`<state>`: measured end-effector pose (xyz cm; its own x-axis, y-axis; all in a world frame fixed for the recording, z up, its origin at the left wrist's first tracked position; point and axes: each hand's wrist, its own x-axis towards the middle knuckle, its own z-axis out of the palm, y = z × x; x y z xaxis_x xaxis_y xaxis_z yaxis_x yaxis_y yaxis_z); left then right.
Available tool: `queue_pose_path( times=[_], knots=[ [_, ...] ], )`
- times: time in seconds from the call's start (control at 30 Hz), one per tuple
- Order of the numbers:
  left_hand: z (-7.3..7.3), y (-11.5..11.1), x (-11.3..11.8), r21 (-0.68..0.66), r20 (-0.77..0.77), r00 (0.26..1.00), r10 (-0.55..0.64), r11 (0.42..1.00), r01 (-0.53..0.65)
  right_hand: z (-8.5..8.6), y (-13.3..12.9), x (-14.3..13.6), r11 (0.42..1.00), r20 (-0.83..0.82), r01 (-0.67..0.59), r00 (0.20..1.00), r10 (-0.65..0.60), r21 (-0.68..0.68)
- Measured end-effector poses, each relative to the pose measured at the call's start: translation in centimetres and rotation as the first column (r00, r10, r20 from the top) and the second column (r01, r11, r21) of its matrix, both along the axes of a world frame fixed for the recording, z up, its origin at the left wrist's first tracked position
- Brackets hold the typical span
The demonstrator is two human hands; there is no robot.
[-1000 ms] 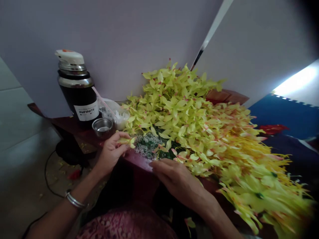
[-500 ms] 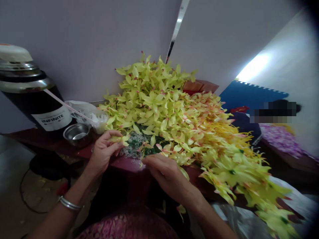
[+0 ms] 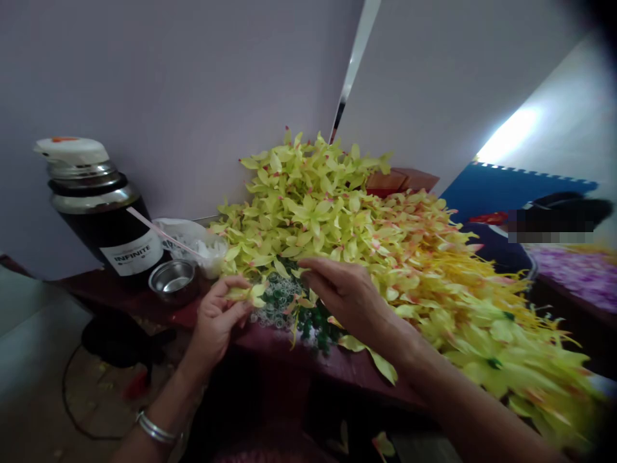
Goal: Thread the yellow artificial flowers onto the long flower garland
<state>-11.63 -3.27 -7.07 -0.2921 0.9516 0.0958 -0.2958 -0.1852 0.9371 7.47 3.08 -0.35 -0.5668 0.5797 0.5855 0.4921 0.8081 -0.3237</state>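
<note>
My left hand (image 3: 219, 318) is closed, with a small yellow-green artificial flower (image 3: 254, 294) pinched between thumb and fingers. It is just over the front of the dark red table (image 3: 357, 360). To its right, my right hand (image 3: 347, 292) reaches to the near side of a big heap of yellow-green artificial flowers (image 3: 308, 215). Its fingers are bent and pressed together, and whatever is at their tips is hidden. Between the hands are small clear plastic rings (image 3: 274, 302) and green plastic pieces (image 3: 315, 328). A loose pinkish-yellow flower piece (image 3: 297, 308) lies on them.
On the left stand a black thermos flask (image 3: 108, 225), a metal bowl (image 3: 173, 281) and a plastic bag (image 3: 190, 241) with a pink stick. Yellow stringy pieces (image 3: 448, 257) spread rightward. Behind them is a red-brown box (image 3: 402, 180). Another person sits at far right near purple petals (image 3: 573, 270).
My right hand has moved away from the table's front edge, up to the flower heap. The left hand still pinches its flower. The whole view has shifted, so things appear further right and lower.
</note>
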Motion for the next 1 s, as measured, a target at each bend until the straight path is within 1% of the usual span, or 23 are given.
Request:
queue_pose_path(
  times=[0.1, 0.2, 0.27, 0.3, 0.4, 0.5, 0.57, 0.67, 0.77, 0.87, 1.0],
  knots=[
    [-0.1, -0.2, -0.1, 0.005, -0.017, 1.000, 0.015, 1.000, -0.014, 1.6, 1.0, -2.0, 1.000, 0.123, -0.008, 0.992, 0.007, 0.004],
    [-0.1, -0.3, -0.2, 0.004, -0.016, 1.000, 0.023, 1.000, -0.023, 3.0, 1.6, -3.6, 0.998, 0.296, 0.055, 0.953, -0.056, 0.012],
    [-0.1, -0.3, -0.2, 0.004, -0.001, 1.000, 0.029, 1.000, -0.029, 3.4, 1.9, -4.0, 0.994, 0.399, 0.100, 0.911, -0.105, 0.033],
    [-0.1, -0.2, -0.2, 0.003, 0.008, 1.000, 0.030, 1.000, -0.030, 3.3, 2.0, -4.0, 0.994, 0.443, 0.102, 0.890, -0.108, 0.037],
    [0.0, -0.1, -0.2, 0.026, 0.036, 0.999, 0.036, 0.999, -0.037, 2.5, 2.1, -3.2, 0.999, 0.535, 0.034, 0.844, -0.039, 0.020],
    [-0.1, 0.0, -0.2, 0.056, 0.053, 0.998, 0.038, 0.998, -0.040, 1.2, 1.3, -2.4, 1.000, 0.543, -0.018, 0.840, 0.006, 0.017],
    [-0.1, 0.0, -0.2, 0.060, 0.060, 0.997, 0.039, 0.997, -0.042, 0.3, 0.5, -2.3, 0.999, 0.552, -0.012, 0.833, -0.018, 0.050],
    [0.0, 0.0, -0.1, 0.067, 0.069, 0.996, 0.056, 0.996, -0.061, -1.0, -0.5, -2.6, 0.993, 0.592, 0.042, 0.800, -0.098, 0.107],
    [0.3, 0.0, 0.0, 0.079, 0.072, 0.995, 0.065, 0.994, -0.071, -2.3, -0.8, -2.8, 0.987, 0.597, 0.083, 0.788, -0.151, 0.140],
    [0.4, 0.0, 0.1, 0.090, 0.069, 0.995, 0.075, 0.993, -0.081, -3.2, -0.5, -2.6, 0.987, 0.596, 0.075, 0.789, -0.148, 0.145],
    [0.3, 0.1, 0.2, 0.100, 0.062, 0.995, 0.078, 0.991, -0.084, -3.6, -0.1, -2.2, 0.991, 0.592, 0.085, 0.795, -0.128, 0.100]
  ],
)
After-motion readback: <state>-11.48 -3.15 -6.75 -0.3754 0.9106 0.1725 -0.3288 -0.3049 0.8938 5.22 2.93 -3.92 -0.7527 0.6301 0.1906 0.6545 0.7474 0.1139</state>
